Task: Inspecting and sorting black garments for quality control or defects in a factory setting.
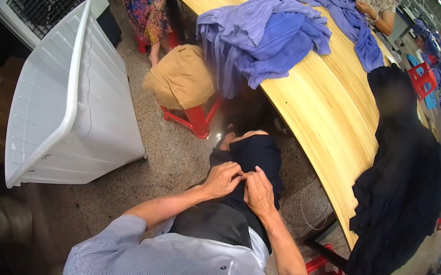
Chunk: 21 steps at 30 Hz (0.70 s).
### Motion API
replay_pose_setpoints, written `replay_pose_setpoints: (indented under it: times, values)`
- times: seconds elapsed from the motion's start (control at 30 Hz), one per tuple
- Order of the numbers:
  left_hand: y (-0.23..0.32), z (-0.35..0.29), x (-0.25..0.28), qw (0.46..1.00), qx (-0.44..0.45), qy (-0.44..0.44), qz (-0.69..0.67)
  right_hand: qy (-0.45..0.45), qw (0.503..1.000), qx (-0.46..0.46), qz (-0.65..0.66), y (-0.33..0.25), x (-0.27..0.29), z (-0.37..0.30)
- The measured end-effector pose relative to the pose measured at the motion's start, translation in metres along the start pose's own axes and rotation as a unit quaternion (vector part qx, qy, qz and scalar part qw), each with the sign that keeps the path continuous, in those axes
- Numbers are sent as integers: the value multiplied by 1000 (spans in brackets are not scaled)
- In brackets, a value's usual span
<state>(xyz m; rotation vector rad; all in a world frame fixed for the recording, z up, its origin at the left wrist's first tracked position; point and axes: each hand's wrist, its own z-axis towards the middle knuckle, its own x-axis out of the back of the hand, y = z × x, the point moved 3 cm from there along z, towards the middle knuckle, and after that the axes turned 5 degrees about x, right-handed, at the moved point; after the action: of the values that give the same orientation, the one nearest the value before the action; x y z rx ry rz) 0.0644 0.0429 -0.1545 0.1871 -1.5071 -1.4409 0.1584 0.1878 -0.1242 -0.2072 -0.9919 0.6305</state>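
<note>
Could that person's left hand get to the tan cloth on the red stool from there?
Probably, perhaps with a lean forward: nothing visible blocks the way between the left hand and the tan cloth, which lies uncovered on the red stool. The distance is hard to judge.

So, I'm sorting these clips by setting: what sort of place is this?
Probably a garment workshop: crumpled violet-blue cloth is heaped on a long pale wooden table, black fabric is piled at its right side, and a large white plastic bin stands nearby.

left hand (223, 180): white bin (96, 122) left, red stool (196, 122) ahead-left | right hand (260, 192): tabletop (331, 118) edge right | passable: tabletop between purple cloth (266, 37) and black cloth (404, 174)
</note>
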Motion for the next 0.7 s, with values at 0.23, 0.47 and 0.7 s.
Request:
replay_pose_setpoints:
  times: [0.23, 0.47, 0.7]
  values:
    - [13, 19, 5, 987, -132, 60, 68, 52, 997, -24, -43, 2, 5, -1]
    - [21, 26, 3, 989, -142, 37, 22, 150, 985, -81, -27, -3, 13, 4]
    - [18, 26, 1, 989, -145, 17, -30, 118, 987, -106, -38, 5, 15, 2]
